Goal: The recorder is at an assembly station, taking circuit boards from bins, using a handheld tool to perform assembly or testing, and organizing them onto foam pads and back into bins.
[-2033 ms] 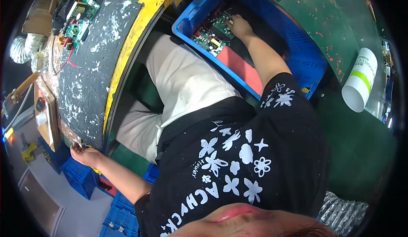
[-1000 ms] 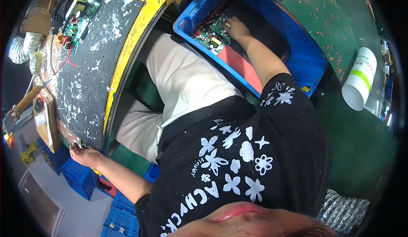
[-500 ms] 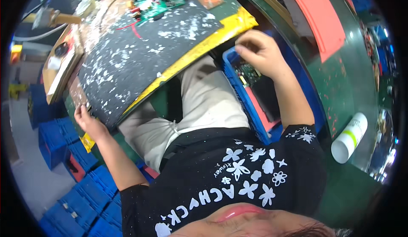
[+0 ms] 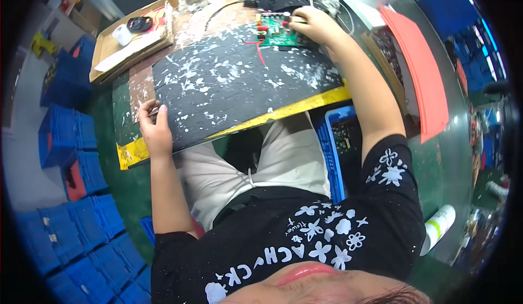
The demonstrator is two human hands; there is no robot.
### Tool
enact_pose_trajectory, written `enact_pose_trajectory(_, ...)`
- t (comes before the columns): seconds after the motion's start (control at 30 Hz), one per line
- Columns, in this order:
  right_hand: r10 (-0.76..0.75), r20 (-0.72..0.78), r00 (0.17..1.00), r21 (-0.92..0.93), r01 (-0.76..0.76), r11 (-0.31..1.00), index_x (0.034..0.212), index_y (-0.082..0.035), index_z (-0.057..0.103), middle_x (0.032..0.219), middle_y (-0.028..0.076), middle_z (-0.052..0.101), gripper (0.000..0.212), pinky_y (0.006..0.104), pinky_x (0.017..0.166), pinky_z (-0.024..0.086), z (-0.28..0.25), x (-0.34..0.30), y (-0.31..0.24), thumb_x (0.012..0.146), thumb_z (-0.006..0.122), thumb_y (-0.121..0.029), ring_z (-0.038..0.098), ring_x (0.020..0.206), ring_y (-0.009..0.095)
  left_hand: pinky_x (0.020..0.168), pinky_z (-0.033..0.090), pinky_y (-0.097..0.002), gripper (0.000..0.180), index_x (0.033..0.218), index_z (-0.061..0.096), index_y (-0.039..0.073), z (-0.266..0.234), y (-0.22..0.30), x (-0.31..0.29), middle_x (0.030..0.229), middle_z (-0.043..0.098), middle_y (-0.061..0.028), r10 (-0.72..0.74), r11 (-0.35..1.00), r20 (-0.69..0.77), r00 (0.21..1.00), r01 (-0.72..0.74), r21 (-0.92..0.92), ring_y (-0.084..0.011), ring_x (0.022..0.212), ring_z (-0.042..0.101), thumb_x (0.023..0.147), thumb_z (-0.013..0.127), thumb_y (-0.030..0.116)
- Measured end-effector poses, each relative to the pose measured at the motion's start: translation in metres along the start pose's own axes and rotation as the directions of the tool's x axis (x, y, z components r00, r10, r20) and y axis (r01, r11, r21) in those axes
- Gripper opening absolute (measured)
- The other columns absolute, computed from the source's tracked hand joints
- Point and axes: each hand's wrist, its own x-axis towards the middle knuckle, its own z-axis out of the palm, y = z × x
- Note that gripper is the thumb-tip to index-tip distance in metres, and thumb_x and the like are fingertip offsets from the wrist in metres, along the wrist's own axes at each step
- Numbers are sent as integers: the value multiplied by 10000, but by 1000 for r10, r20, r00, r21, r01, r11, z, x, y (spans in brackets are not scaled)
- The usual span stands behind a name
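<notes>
A green circuit board [image 4: 277,30] lies at the far side of a black, white-flecked mat [image 4: 218,80]. Red, yellow and other parts stand on it, and a red wire trails from its left end. My right hand [image 4: 316,26] is closed at the board's right end, thumb and fingers bent over its edge; the fingertips are partly hidden. By the mat's left edge rests my left hand [image 4: 156,129], with thumb and curled fingers apart and no object visible in it.
A cardboard tray [image 4: 95,75] with a black coil and white cup stands far left. Yellow tape [image 4: 278,109] lines the bench's front edge. Right of my legs is a blue basket [image 4: 329,151] of boards. Pink sheets [image 4: 422,80] stand at right; blue crates [image 4: 76,222] are stacked at left.
My right hand has moved from above the blue basket to the circuit board and closed on its right end. My left hand stays by the mat's left edge. The view has turned.
</notes>
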Motion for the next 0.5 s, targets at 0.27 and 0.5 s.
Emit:
enact_pose_trajectory(0.27, -147, 51, 988, 291, 126, 948, 941, -15, 618, 887, 97, 594, 240, 317, 756, 468, -1, -27, -116, 773, 690, -171, 592, 837, 226, 926, 389, -333, 298, 1087, 560, 24, -5, 2, 2, 1084, 570, -113, 103, 981, 5, 995, -103, 163, -237, 1038, 515, 818, 648, 118)
enact_pose_trajectory(0.5, -164, 322, 932, 311, 59, 949, 991, -15, 608, 936, 149, 601, 333, 368, 819, 465, 27, -27, -172, 783, 701, -258, 590, 921, 305, 935, 392, -351, 325, 1100, 555, 42, -9, 2, -4, 1098, 561, -116, 71, 984, -1, 997, -70, 166, -248, 1053, 508, 805, 665, 123)
